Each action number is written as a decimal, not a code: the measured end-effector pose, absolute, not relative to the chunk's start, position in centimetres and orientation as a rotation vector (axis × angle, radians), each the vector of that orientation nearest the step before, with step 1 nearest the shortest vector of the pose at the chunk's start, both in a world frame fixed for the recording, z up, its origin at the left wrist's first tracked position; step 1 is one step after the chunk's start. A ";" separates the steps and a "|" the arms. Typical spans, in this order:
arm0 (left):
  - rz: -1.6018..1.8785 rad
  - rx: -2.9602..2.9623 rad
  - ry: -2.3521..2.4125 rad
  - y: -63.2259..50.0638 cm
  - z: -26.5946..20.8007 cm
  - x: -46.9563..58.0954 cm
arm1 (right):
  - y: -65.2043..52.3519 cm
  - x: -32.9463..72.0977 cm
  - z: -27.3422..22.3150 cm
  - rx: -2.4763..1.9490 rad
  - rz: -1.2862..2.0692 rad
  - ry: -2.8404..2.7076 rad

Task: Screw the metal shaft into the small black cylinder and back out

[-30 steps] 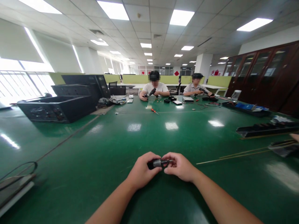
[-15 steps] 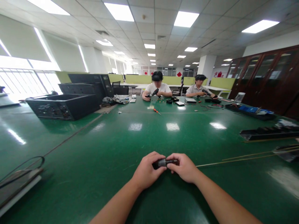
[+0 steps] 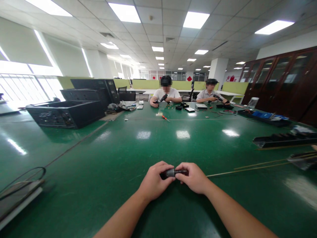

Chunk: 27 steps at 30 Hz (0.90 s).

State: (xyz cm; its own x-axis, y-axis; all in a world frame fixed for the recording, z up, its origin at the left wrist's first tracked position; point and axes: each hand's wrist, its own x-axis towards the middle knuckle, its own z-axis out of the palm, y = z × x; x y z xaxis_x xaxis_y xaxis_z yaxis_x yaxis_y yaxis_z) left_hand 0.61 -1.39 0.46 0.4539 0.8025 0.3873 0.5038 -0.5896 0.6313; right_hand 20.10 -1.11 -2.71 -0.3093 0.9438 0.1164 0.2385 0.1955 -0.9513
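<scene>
Low in the middle of the head view, both hands are on a dark grey cylindrical part (image 3: 170, 173) with a thinner, ridged shaft (image 3: 181, 171) pointing right. My left hand (image 3: 155, 181) is closed around the thick body, which its palm partly hides. Thumb and fingers of my right hand (image 3: 195, 178) are closed at the shaft, close to where it meets the body. The part lies roughly level, just above the green tabletop (image 3: 119, 201). Its exact kind cannot be made out.
Thin rods (image 3: 245, 168) lie to the right, beside black trays (image 3: 282, 140). Black computer cases (image 3: 65, 112) stand at the left. An orange screwdriver (image 3: 165, 117) lies farther back. Two people (image 3: 165, 94) sit across the table with dark tools in hand.
Both hands keep their grip on the part with hardly any movement. The whole view has shifted very slightly.
</scene>
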 end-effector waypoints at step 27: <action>0.950 2.284 1.116 -1.4 0.5 0.6 | -1.3 20.5 -2.5 -1.141 1.097 -1.749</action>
State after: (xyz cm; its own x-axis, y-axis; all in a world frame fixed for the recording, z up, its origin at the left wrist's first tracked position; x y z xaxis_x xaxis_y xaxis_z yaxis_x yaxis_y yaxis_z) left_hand 0.55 -1.38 0.46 0.4430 0.8060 0.3925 0.5157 -0.5872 0.6239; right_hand 20.45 -1.30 -2.47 -0.3093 0.9408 0.1386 0.2851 0.2308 -0.9303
